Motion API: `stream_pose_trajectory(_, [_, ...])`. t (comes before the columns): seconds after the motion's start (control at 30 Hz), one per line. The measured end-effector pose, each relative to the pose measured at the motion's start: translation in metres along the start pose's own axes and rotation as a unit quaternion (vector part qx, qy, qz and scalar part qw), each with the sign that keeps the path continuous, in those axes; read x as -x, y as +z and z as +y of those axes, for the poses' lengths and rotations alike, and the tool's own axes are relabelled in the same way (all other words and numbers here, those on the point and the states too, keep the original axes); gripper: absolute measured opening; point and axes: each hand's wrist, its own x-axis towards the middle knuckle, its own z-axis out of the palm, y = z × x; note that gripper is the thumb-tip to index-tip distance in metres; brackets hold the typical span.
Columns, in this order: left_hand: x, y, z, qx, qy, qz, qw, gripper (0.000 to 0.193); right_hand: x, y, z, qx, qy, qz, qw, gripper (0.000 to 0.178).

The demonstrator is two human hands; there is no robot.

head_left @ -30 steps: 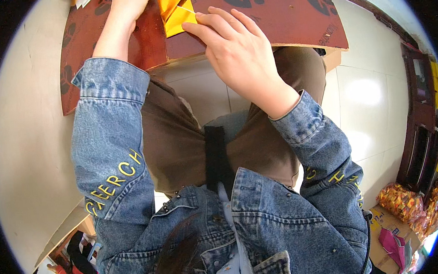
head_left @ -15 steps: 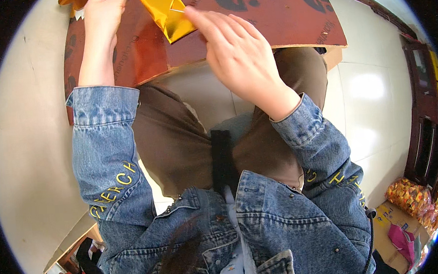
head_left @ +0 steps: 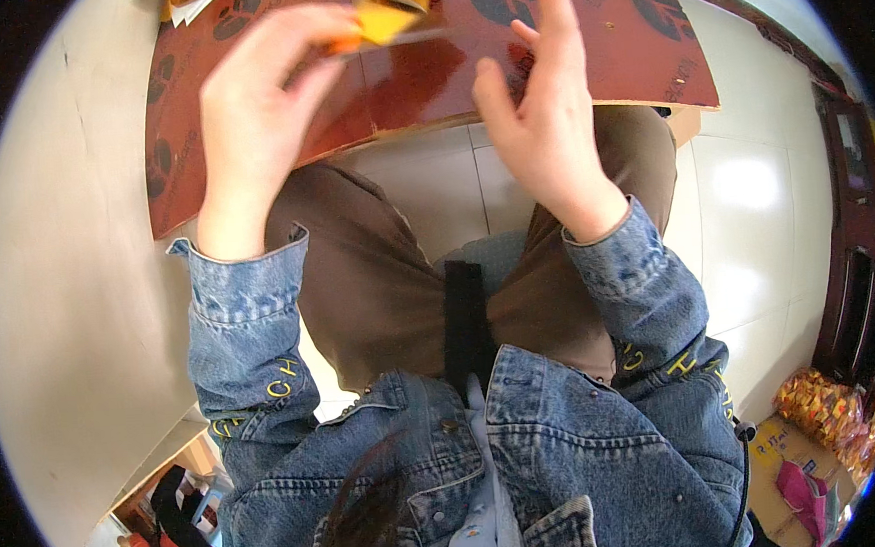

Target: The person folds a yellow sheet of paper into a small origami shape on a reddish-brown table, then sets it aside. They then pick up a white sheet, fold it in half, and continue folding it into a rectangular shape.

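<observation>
Gold foil piece (head_left: 390, 18), folded and blurred, is off to the front of the person, above the reddish-brown tabletop (head_left: 636, 73). Left hand (head_left: 265, 109): thumb and fingers pinched together on its near end. Right hand (head_left: 550, 116): raised, thumb and fingers apart, near the foil but separate from it. Containers noted from where I stand: a clear plastic bag (head_left: 852, 419), lower right, bulging with orange, yellow and dark pieces (head_left: 814, 399) too small to identify; beside it, a cardboard box (head_left: 767, 457) with a pink cloth-like item (head_left: 800, 492), whether inside or on top I cannot tell.
</observation>
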Motion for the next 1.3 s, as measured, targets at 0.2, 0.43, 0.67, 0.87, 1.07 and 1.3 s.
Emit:
stream_pose_trajectory(0.2, [0.026, 0.002, 0.019, -0.116, 0.038, -0.094, 0.988, 0.024, -0.020, -0.007, 0.001, 0.144, -0.042, -0.066, 0.986, 0.071])
stream_pose_trajectory(0.43, [0.030, 0.007, 0.018, -0.100, 0.019, -0.061, 0.993, 0.023, -0.067, 0.010, 0.006, 0.149, -0.166, -0.154, 0.963, 0.028])
stream_pose_trajectory(0.67, [0.039, 0.011, 0.006, -0.072, 0.004, -0.063, 0.995, 0.025, -0.101, 0.025, 0.030, 0.181, -0.227, -0.261, 0.921, 0.028])
stream_pose_trajectory(0.87, [0.024, 0.019, 0.013, 0.115, -0.140, -0.005, 0.983, 0.039, -0.109, 0.043, 0.044, 0.114, -0.187, -0.298, 0.929, 0.029])
stream_pose_trajectory(1.07, [0.014, 0.040, 0.008, -0.051, -0.013, 0.084, 0.995, 0.046, -0.106, 0.047, 0.051, 0.112, -0.173, -0.294, 0.933, 0.034])
stream_pose_trajectory(1.3, [0.041, 0.024, -0.011, -0.040, -0.060, -0.067, 0.995, 0.035, -0.097, 0.055, 0.061, 0.240, -0.222, -0.248, 0.912, 0.049])
